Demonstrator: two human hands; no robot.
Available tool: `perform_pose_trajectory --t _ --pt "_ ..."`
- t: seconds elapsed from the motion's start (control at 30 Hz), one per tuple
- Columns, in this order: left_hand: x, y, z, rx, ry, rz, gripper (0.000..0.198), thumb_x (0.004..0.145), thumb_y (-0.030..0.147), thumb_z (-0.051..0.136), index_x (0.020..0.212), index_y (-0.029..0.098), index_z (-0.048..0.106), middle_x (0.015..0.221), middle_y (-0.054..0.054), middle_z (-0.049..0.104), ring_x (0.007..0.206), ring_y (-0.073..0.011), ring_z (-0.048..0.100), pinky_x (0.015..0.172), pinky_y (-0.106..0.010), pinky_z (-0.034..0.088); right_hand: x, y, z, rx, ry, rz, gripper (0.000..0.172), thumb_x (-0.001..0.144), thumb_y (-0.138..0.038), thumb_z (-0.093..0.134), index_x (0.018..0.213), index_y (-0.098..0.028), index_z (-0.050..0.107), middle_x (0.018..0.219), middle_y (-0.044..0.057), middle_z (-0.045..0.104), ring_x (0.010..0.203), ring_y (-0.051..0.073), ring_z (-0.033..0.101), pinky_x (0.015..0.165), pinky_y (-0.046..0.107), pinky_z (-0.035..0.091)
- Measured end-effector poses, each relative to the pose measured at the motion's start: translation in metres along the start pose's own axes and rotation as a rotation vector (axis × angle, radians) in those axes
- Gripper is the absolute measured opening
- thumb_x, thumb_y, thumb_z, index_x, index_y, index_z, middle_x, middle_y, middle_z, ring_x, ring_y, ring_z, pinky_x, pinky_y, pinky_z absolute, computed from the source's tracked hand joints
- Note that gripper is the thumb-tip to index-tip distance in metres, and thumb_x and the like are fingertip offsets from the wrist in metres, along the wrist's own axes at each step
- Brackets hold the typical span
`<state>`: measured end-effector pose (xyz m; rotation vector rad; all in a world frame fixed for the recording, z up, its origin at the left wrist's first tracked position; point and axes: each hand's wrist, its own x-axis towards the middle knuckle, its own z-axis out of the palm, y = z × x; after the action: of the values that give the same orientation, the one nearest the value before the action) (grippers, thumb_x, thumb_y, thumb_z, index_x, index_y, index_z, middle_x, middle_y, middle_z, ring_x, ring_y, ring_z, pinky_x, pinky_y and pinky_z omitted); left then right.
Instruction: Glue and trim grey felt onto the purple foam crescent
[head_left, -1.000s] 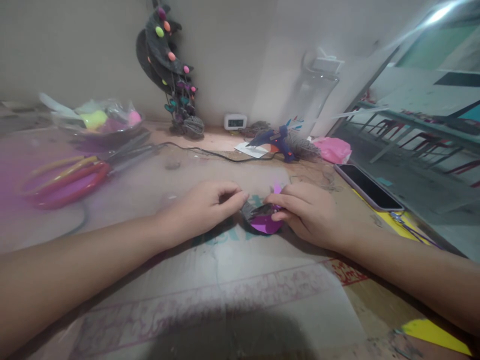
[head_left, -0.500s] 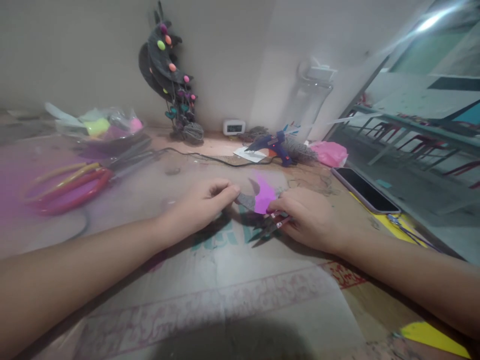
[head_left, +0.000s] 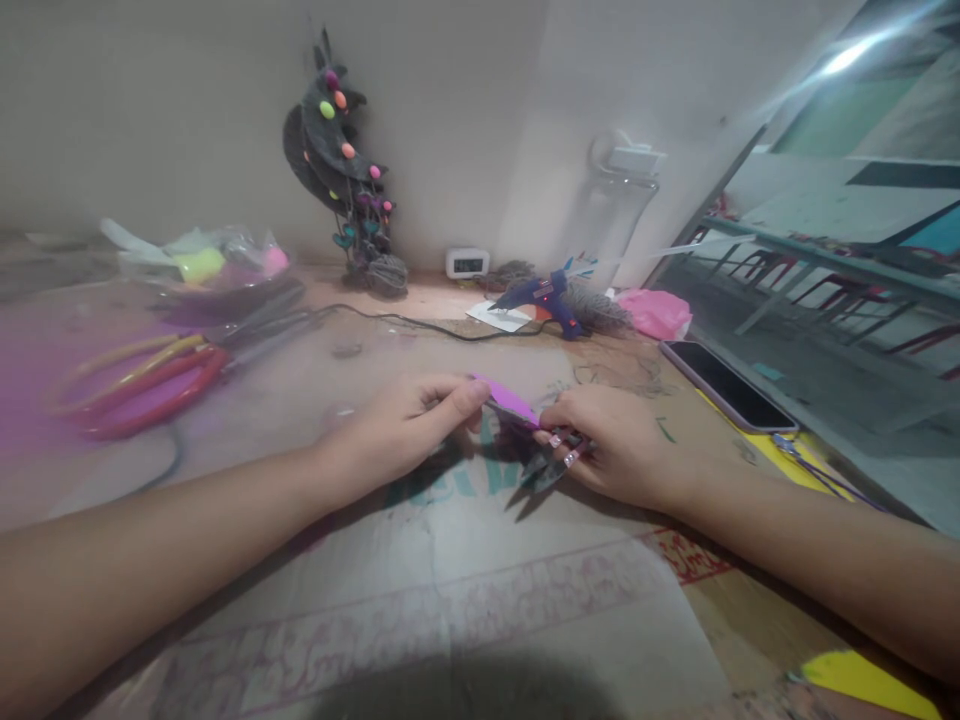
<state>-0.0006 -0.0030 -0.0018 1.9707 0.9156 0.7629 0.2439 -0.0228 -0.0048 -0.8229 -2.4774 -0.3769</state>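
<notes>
A purple piece with a grey edge, perhaps paper or felt, is stretched between my two hands above the covered tabletop. The thumb and fingers of my left hand pinch its left end. At the other end, the fingertips of my right hand close on its lower right corner. Small dark scissors are also tucked in the right hand, their pointed blades sticking out down and to the left. Their handles are mostly hidden by my fingers.
Red-and-yellow-handled scissors lie at left before a plastic bag of bright bits. A blue glue gun, small clock, bottle and grey crescent hanging stand behind. A phone lies right.
The purple piece has turned: its broad purple shape now shows as a narrow tilted strip, with its grey part along the lower edge. Both hands keep hold, the left slightly closer to the right.
</notes>
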Motion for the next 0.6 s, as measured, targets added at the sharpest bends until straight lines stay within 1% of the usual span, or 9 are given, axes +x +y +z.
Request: perform_pose_trajectory --t 0.07,0.13,0.17,0.23,0.3,0.37,0.43,0.5,0.6 --pt "-0.0003 -0.0013 -0.0001 0.005 -0.010 -0.009 0.049 0.096 0.053 0.037 0.070 0.017 0.059 0.068 -0.001 0.064 0.061 -0.0128 0.056 0.058 -0.023 0.043 0.0006 -0.0007 -0.0007 0.024 0.000 0.007 0.013 0.091 -0.023 0.051 0.084 -0.017 0.060 0.065 0.000 0.061 0.059 0.012 0.052 0.058 0.024 0.036" --pt "0.0002 -0.0025 -0.0002 0.025 0.007 0.001 0.047 0.096 0.052 0.038 0.074 0.017 0.060 0.071 -0.001 0.065 0.067 -0.0138 0.058 0.062 -0.024 0.044 0.0009 -0.0012 -0.0011 0.051 -0.002 0.014 0.013 0.091 -0.023 0.051 0.084 -0.017 0.060 0.065 0.000 0.061 0.058 0.012 0.052 0.058 0.023 0.036" --pt "0.0008 -0.0030 -0.0001 0.033 0.026 0.010 0.044 0.096 0.052 0.039 0.079 0.017 0.062 0.075 -0.001 0.066 0.070 -0.0146 0.060 0.065 -0.025 0.045 0.0009 -0.0013 -0.0012 0.061 -0.003 0.020 0.013 0.091 -0.023 0.051 0.084 -0.017 0.060 0.065 0.000 0.061 0.058 0.012 0.052 0.058 0.023 0.036" --pt "0.0021 -0.0034 0.0002 0.040 0.073 0.030 0.037 0.093 0.051 0.046 0.094 0.018 0.063 0.084 -0.002 0.068 0.077 -0.0159 0.062 0.069 -0.026 0.047 0.0008 -0.0012 -0.0010 0.075 -0.008 0.033 0.013 0.091 -0.023 0.051 0.085 -0.017 0.060 0.065 0.000 0.061 0.058 0.012 0.051 0.058 0.023 0.036" --pt "0.0030 -0.0026 0.0006 0.042 0.103 0.049 0.036 0.090 0.050 0.053 0.107 0.019 0.062 0.092 -0.002 0.069 0.081 -0.0167 0.063 0.070 -0.027 0.048 0.0006 -0.0009 -0.0005 0.087 -0.016 0.047 0.012 0.090 -0.023 0.051 0.085 -0.017 0.060 0.065 0.000 0.061 0.058 0.012 0.052 0.058 0.023 0.036" --pt "0.0030 -0.0008 0.0008 0.045 0.088 0.070 0.032 0.089 0.046 0.056 0.107 0.020 0.063 0.094 -0.003 0.070 0.082 -0.0167 0.063 0.072 -0.027 0.049 0.0005 -0.0005 0.0000 0.104 -0.018 0.055 0.011 0.090 -0.023 0.052 0.085 -0.017 0.059 0.066 0.000 0.061 0.058 0.012 0.052 0.058 0.023 0.036" --pt "0.0023 0.0014 0.0007 0.046 0.047 0.079 0.026 0.090 0.041 0.055 0.101 0.021 0.066 0.092 -0.002 0.071 0.082 -0.0164 0.063 0.074 -0.028 0.049 0.0004 -0.0002 0.0005 0.120 -0.021 0.063 0.011 0.090 -0.023 0.052 0.086 -0.017 0.059 0.066 0.000 0.062 0.058 0.011 0.053 0.058 0.022 0.036" --pt "0.0018 0.0031 0.0004 0.049 0.027 0.065 0.023 0.091 0.039 0.054 0.096 0.021 0.067 0.087 -0.001 0.072 0.080 -0.0161 0.063 0.074 -0.028 0.048 0.0002 -0.0002 0.0008 0.134 -0.027 0.073 0.011 0.090 -0.024 0.051 0.086 -0.017 0.060 0.066 0.000 0.062 0.058 0.011 0.052 0.058 0.022 0.036" --pt "0.0017 0.0036 0.0002 0.035 0.028 0.022 0.023 0.091 0.040 0.054 0.095 0.020 0.067 0.081 -0.001 0.073 0.077 -0.0163 0.063 0.072 -0.028 0.047 -0.0001 -0.0003 0.0010 0.143 -0.054 0.089 0.011 0.090 -0.024 0.052 0.086 -0.018 0.060 0.066 0.000 0.062 0.057 0.011 0.052 0.057 0.022 0.035"
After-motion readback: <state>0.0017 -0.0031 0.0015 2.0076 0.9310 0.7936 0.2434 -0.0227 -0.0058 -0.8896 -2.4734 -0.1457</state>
